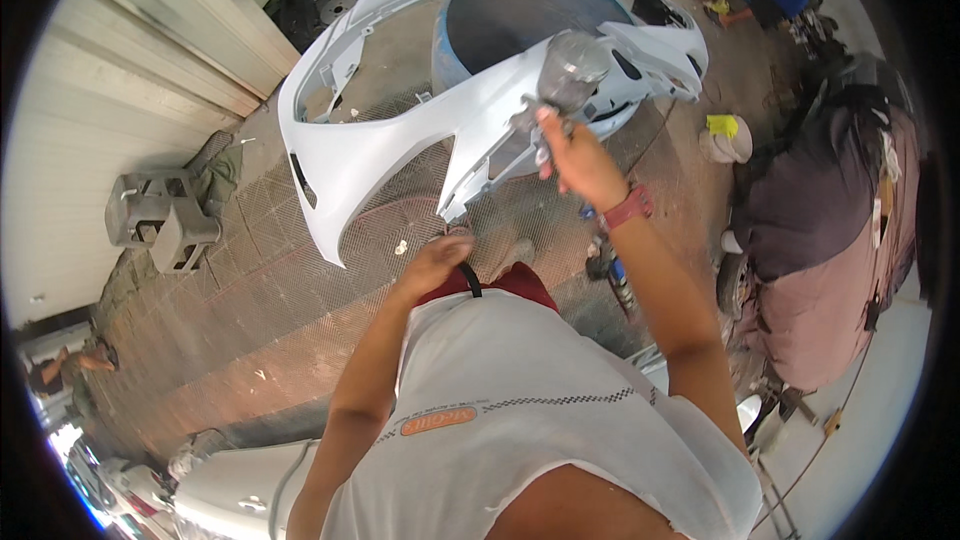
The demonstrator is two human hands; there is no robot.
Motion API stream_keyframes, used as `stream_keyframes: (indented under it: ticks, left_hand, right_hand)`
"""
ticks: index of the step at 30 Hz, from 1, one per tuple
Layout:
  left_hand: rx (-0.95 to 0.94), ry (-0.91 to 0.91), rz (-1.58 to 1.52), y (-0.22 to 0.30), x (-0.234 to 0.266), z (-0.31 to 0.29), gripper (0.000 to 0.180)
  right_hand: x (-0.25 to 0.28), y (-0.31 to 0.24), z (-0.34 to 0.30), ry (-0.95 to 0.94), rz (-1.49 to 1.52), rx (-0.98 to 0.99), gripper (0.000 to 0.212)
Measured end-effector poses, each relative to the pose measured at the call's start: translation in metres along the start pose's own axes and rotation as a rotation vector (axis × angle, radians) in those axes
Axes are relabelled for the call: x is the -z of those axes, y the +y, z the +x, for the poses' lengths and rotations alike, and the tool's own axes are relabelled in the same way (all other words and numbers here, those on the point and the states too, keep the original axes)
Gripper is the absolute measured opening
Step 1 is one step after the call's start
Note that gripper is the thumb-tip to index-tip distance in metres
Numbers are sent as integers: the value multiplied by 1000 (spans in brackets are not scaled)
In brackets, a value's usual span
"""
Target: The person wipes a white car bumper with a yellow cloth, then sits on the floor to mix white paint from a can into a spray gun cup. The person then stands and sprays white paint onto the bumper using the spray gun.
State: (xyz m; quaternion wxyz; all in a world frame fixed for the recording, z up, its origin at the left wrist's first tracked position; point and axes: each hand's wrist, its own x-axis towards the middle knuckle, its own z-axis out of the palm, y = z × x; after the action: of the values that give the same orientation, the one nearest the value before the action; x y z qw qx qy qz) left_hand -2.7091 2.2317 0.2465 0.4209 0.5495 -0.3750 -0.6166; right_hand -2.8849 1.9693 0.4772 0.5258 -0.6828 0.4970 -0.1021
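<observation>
A white car bumper (380, 135) rests on a blue drum (470, 30) in front of me, its curved face toward me. My right hand (575, 160), with a red band on the wrist, is raised over the bumper's right part and grips a spray gun (565, 80) with a metal cup on top. My left hand (435, 262) hangs low near my waist and holds a thin black hose (468, 278) that curves down against my shirt.
A grey plastic stool (160, 215) lies tipped by the white shutter wall (150, 50) on the left. A covered vehicle (830, 230) stands at the right, a small bucket with a yellow cloth (726, 135) near it. White body panels (240, 485) sit at the lower left on the paved floor.
</observation>
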Motion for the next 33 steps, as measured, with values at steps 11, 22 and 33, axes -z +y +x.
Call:
stream_keyframes:
  ticks: [11, 22, 33]
  left_hand:
    - [-141, -235, -571, 120, -97, 80, 33]
    - [-205, -129, -694, 131, -127, 119, 28]
    - [-205, 60, -695, 143, -128, 127, 34]
  right_hand:
    - [-20, -16, 2, -158, 83, -38, 74]
    - [-6, -10, 11, 122, -59, 34, 74]
    - [9, -15, 48, -56, 53, 32, 75]
